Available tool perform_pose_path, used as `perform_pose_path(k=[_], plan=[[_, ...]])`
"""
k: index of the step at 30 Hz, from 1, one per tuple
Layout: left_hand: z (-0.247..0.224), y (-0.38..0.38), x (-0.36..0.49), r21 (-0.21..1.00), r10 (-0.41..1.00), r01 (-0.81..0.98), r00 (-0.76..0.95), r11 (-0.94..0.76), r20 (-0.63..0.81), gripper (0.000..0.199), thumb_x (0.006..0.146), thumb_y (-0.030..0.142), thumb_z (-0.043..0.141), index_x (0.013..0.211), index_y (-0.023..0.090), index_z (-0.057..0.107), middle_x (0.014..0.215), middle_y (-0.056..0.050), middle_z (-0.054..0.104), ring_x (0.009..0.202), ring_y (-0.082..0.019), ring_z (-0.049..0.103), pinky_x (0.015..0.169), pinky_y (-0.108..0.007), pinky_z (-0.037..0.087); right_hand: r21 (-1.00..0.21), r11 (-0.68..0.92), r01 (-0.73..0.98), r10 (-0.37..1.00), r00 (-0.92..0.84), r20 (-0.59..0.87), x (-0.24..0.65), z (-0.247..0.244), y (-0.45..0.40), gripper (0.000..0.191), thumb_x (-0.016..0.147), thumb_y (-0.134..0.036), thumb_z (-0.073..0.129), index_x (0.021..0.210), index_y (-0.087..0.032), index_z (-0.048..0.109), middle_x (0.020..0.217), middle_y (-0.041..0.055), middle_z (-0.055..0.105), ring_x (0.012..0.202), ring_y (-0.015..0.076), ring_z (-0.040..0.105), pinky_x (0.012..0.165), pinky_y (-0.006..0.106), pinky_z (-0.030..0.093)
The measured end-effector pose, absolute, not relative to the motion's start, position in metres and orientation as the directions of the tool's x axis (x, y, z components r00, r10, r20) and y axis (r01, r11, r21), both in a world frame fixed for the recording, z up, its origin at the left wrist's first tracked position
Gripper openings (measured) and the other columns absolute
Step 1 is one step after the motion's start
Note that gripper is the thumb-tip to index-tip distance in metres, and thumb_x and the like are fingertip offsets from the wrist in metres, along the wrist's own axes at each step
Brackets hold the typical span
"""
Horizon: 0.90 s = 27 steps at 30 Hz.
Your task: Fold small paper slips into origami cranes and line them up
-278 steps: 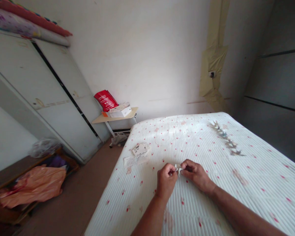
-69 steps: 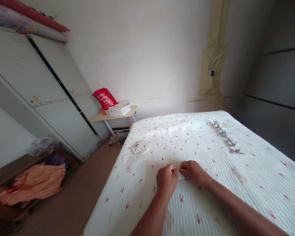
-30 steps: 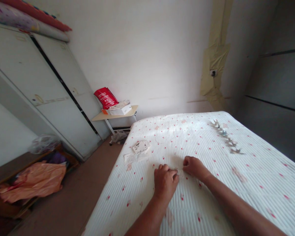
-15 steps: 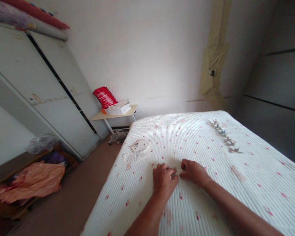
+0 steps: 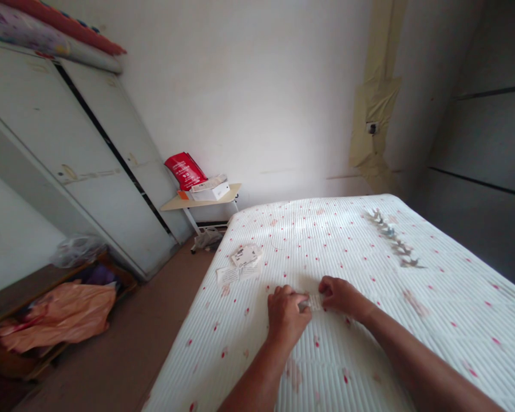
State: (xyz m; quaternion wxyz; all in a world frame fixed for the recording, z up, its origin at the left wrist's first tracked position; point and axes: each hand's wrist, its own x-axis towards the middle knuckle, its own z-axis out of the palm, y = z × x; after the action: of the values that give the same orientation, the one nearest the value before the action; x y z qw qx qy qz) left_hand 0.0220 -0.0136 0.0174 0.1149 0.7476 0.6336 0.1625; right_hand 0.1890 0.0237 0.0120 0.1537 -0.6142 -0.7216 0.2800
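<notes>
Low over the bed, a small folded piece of printed paper (image 5: 315, 302) spans the gap between my two hands. My left hand (image 5: 286, 309) pinches its left end between thumb and curled fingers. At the right end, the bent fingers of my right hand (image 5: 342, 296) close on the paper's edge. Both hands rest close to the patterned bed cover (image 5: 309, 240). Loose printed paper pieces (image 5: 245, 264) lie left of my hands, partly overlapping. A row of folded paper cranes (image 5: 392, 236) stretches along the cover at the far right.
Beyond the bed's left side stands a small table (image 5: 201, 201) with a red bag (image 5: 185, 171) and a white box (image 5: 214, 191). A tall cabinet (image 5: 94, 171) is at the left. An orange plastic bag (image 5: 64, 315) lies in a low wooden frame.
My right hand has shifted slightly right, away from the left, and more of the paper shows between them. The left hand stays nearly still. The view has moved slightly.
</notes>
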Motion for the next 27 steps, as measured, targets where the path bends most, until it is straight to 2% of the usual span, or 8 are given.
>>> perform_pose_path(k=[2, 5, 10, 15, 19, 22, 24, 27], plan=[[0.018, -0.014, 0.022, 0.373, 0.984, 0.912, 0.145, -0.172, 0.099, 0.025, 0.071, 0.027, 0.059, 0.094, 0.034, 0.068, 0.087, -0.001, 0.060, 0.093, -0.019, 0.049, 0.080, -0.030, 0.033, -0.603, 0.074, 0.795, 0.971, -0.195, -0.138, 0.188, 0.014, 0.023, 0.017, 0.060, -0.017, 0.061, 0.076, -0.016, 0.058, 0.067, -0.0005, 0.059, 0.061, 0.0119, 0.052, 0.053, 0.020, 0.032], [0.016, -0.013, 0.022, 0.373, 0.983, 0.911, 0.145, -0.178, 0.114, 0.024, 0.071, 0.030, 0.059, 0.093, 0.034, 0.069, 0.086, -0.002, 0.060, 0.093, -0.019, 0.049, 0.079, -0.030, 0.033, -0.531, 0.062, 0.845, 0.979, -0.155, -0.132, 0.183, 0.017, 0.019, 0.021, 0.059, -0.024, 0.065, 0.078, -0.018, 0.058, 0.069, 0.0004, 0.060, 0.062, 0.0136, 0.053, 0.053, 0.022, 0.030], [0.015, -0.012, 0.022, 0.386, 0.982, 0.905, 0.141, -0.178, 0.122, 0.025, 0.070, 0.029, 0.060, 0.092, 0.033, 0.069, 0.086, -0.002, 0.061, 0.092, -0.020, 0.050, 0.079, -0.030, 0.033, -0.416, 0.058, 0.908, 0.990, -0.106, -0.093, 0.175, 0.018, 0.012, 0.025, 0.060, -0.020, 0.062, 0.084, -0.019, 0.058, 0.071, 0.0016, 0.061, 0.064, 0.0154, 0.053, 0.053, 0.023, 0.027], [0.019, -0.013, 0.022, 0.401, 0.987, 0.902, 0.132, -0.158, 0.093, 0.028, 0.069, 0.026, 0.060, 0.095, 0.034, 0.068, 0.089, -0.001, 0.062, 0.093, -0.019, 0.050, 0.081, -0.030, 0.034, -0.497, 0.075, 0.865, 0.983, -0.147, -0.108, 0.183, 0.015, 0.018, 0.023, 0.059, -0.010, 0.057, 0.081, -0.017, 0.058, 0.068, 0.0003, 0.059, 0.062, 0.0129, 0.052, 0.054, 0.022, 0.030], [0.018, -0.014, 0.022, 0.411, 0.985, 0.896, 0.140, -0.168, 0.097, 0.029, 0.069, 0.025, 0.060, 0.095, 0.032, 0.068, 0.091, -0.001, 0.063, 0.095, -0.020, 0.050, 0.083, -0.031, 0.033, -0.707, 0.046, 0.705, 0.967, -0.208, -0.145, 0.193, 0.010, 0.022, 0.021, 0.063, -0.008, 0.053, 0.082, -0.016, 0.057, 0.064, -0.0032, 0.056, 0.052, 0.0086, 0.048, 0.049, 0.019, 0.032], [0.016, -0.014, 0.023, 0.409, 0.982, 0.893, 0.149, -0.185, 0.117, 0.028, 0.069, 0.023, 0.060, 0.094, 0.031, 0.068, 0.091, -0.002, 0.062, 0.096, -0.020, 0.049, 0.084, -0.032, 0.032, -0.802, 0.085, 0.591, 0.969, -0.237, -0.072, 0.195, 0.008, 0.021, 0.015, 0.070, -0.015, 0.053, 0.084, -0.017, 0.057, 0.064, -0.0038, 0.055, 0.052, 0.0085, 0.048, 0.050, 0.019, 0.035], [0.016, -0.014, 0.023, 0.402, 0.979, 0.894, 0.158, -0.197, 0.128, 0.027, 0.069, 0.023, 0.059, 0.094, 0.031, 0.068, 0.090, -0.001, 0.062, 0.095, -0.020, 0.049, 0.083, -0.031, 0.032, -0.781, 0.182, 0.598, 0.959, -0.285, 0.005, 0.192, 0.008, 0.020, 0.013, 0.068, -0.017, 0.056, 0.081, -0.017, 0.059, 0.066, -0.0029, 0.056, 0.058, 0.0100, 0.051, 0.055, 0.019, 0.037], [0.015, -0.014, 0.022, 0.395, 0.978, 0.896, 0.164, -0.202, 0.128, 0.028, 0.070, 0.023, 0.059, 0.096, 0.032, 0.066, 0.091, -0.001, 0.061, 0.095, -0.019, 0.049, 0.083, -0.030, 0.032, -0.657, 0.279, 0.700, 0.944, -0.325, 0.055, 0.185, 0.012, 0.017, 0.011, 0.066, -0.013, 0.055, 0.072, -0.018, 0.062, 0.073, -0.0005, 0.059, 0.066, 0.0114, 0.053, 0.060, 0.020, 0.037]])
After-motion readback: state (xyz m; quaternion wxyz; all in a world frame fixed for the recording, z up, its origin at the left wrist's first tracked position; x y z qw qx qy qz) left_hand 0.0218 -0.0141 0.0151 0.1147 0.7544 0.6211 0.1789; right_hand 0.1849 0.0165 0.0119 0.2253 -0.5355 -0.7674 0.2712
